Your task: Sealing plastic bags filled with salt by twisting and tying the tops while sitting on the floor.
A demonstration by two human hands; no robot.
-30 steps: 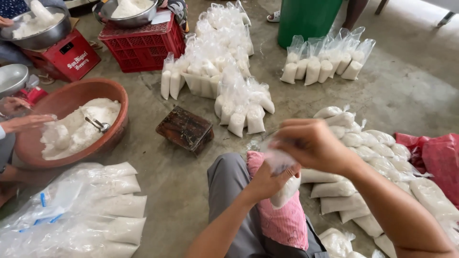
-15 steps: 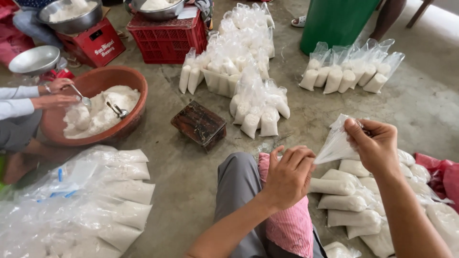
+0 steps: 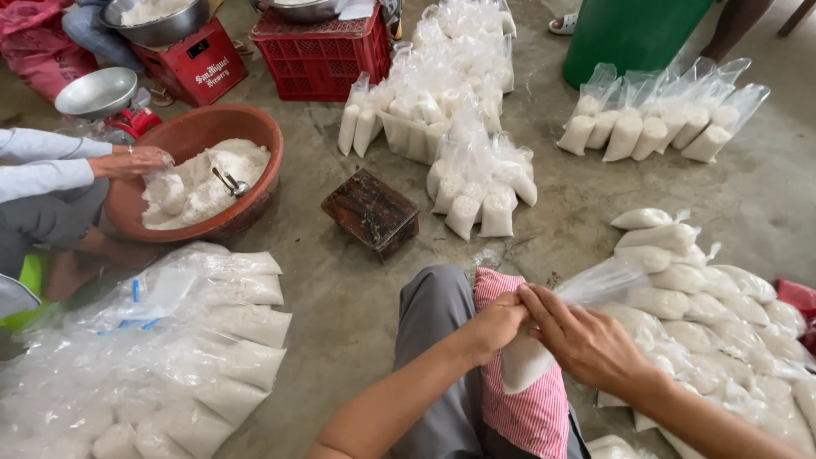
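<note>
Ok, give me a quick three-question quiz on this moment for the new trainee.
1. True or false: both of the person's hands are on the same plastic bag of white powder.
2. What lies in the white powder inside the brown basin?
A. a metal scoop
B. a wooden spoon
C. a knife
3. What stands on the floor between the brown basin and the person's knee?

Key
1. True: the left hand and the right hand both grip it at the neck, over the striped pink cloth.
2. A, the metal scoop.
3. A small dark wooden box.
</note>
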